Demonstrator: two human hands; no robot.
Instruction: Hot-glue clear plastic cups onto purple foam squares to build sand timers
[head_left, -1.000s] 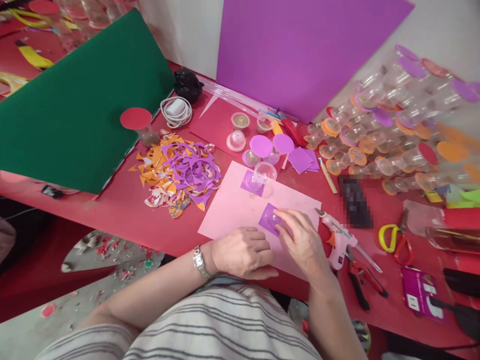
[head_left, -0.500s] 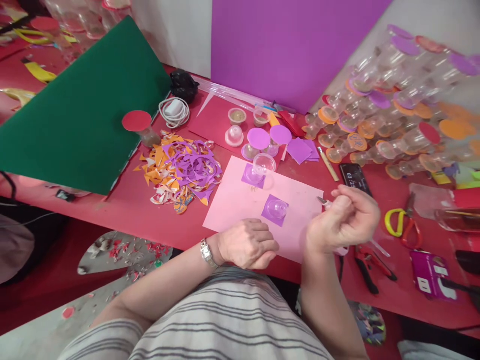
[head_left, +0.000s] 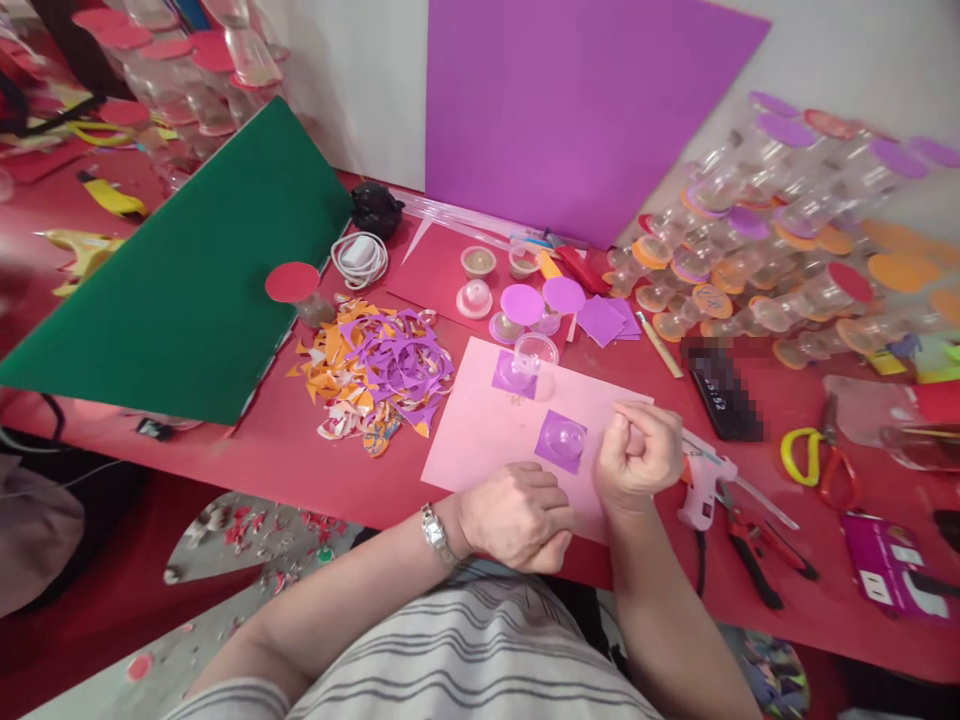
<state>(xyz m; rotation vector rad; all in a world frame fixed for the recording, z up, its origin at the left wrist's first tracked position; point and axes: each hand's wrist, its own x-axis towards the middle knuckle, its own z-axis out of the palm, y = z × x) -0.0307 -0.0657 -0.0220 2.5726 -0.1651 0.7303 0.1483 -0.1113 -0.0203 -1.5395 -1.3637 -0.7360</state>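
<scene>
My left hand (head_left: 515,517), a watch at its wrist, rests palm down with curled fingers at the front edge of a pink sheet (head_left: 480,425). My right hand (head_left: 641,452) is a loose fist over the sheet's right side; no object shows in either hand. Between and beyond them, a clear plastic dome cup (head_left: 571,440) sits on a purple paper square (head_left: 551,450). Farther back, a second purple square (head_left: 501,372) carries clear cups (head_left: 535,350) joined together. Just right of my right hand lies a white glue gun (head_left: 701,490).
Paper scraps (head_left: 390,365) are heaped on the left beside a green board (head_left: 202,270). Stacked plastic cup pieces (head_left: 750,240) stand at the back right. A phone (head_left: 724,390), scissors (head_left: 802,455) and red-black pliers (head_left: 757,555) lie on the right. A purple board (head_left: 577,110) leans behind.
My right hand has come left and slightly down, away from the glue gun, which now shows more fully. My left hand keeps its place by the sheet. The view has shifted a little.
</scene>
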